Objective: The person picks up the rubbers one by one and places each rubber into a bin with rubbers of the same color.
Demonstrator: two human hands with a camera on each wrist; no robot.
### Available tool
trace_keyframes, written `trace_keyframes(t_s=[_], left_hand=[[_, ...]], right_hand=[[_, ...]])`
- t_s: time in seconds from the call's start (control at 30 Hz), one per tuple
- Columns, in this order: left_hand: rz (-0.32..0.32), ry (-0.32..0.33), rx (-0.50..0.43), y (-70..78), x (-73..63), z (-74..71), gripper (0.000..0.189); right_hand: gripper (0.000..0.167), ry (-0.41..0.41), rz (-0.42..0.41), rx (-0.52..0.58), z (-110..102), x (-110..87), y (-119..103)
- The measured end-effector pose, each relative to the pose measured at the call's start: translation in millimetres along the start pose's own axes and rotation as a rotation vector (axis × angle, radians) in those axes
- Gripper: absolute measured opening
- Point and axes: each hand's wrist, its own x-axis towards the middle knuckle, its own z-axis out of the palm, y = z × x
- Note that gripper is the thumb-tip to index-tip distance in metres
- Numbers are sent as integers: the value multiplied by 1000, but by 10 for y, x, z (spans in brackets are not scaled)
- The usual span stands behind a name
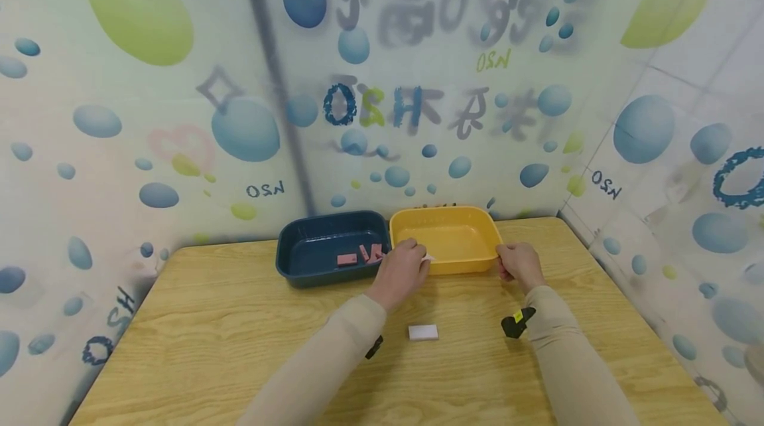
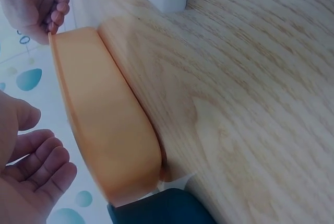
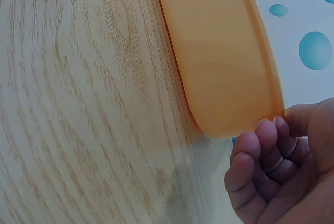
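Observation:
My right hand [image 1: 520, 263] pinches the right end of the yellow plastic tray [image 1: 459, 267] by its rim; the right wrist view shows thumb and fingertips at that rim. Over the tray's front left corner is my left hand [image 1: 401, 273]. Its thumb and bent fingers stand apart in the left wrist view, with nothing visible between them. Close by its fingertips, a small white piece [image 1: 428, 257] shows at the yellow tray, partly hidden. A white rectangular block [image 1: 423, 332] lies on the table in front of the tray.
A dark blue tray [image 1: 328, 275] stands left of the yellow one, close beside it. Several small pink pieces [image 1: 347, 259] lie inside. Both trays are at the back of the wooden table [image 1: 227, 320], near a wall sheet [image 1: 358, 174] printed with blue and green drops.

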Motion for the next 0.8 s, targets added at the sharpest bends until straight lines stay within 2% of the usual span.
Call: trace_keyframes(t_s=[0.23, 0.8], left_hand=[[55, 38, 22, 2, -54, -45, 11], [144, -14, 69, 15, -154, -93, 15]], right_hand=[[37, -5, -8, -3, -3, -5, -7], [35, -3, -2, 1, -2, -22, -26]])
